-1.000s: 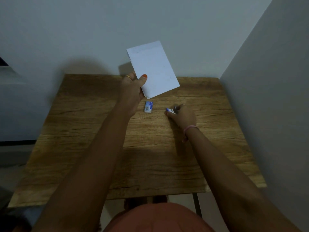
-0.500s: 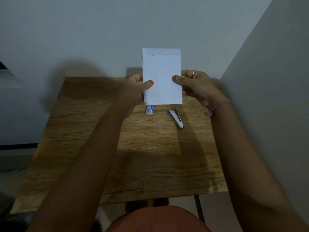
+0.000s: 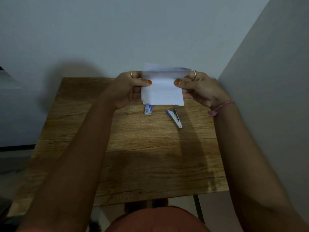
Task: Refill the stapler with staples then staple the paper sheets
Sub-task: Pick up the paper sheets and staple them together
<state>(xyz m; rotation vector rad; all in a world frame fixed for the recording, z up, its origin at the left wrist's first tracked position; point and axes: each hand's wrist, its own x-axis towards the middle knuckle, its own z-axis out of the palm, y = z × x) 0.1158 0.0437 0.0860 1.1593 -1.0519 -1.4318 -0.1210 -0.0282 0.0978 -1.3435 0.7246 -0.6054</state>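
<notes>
Two hands gripped the paper sheets (image 3: 163, 92) above the far side of the wooden table (image 3: 133, 156), the left hand (image 3: 128, 88) pinching one edge and the right hand (image 3: 200, 88) the other, top edge blurred. Below the sheets, a staple box (image 3: 148, 110) and the stapler (image 3: 174, 118) lay untouched on the table.
</notes>
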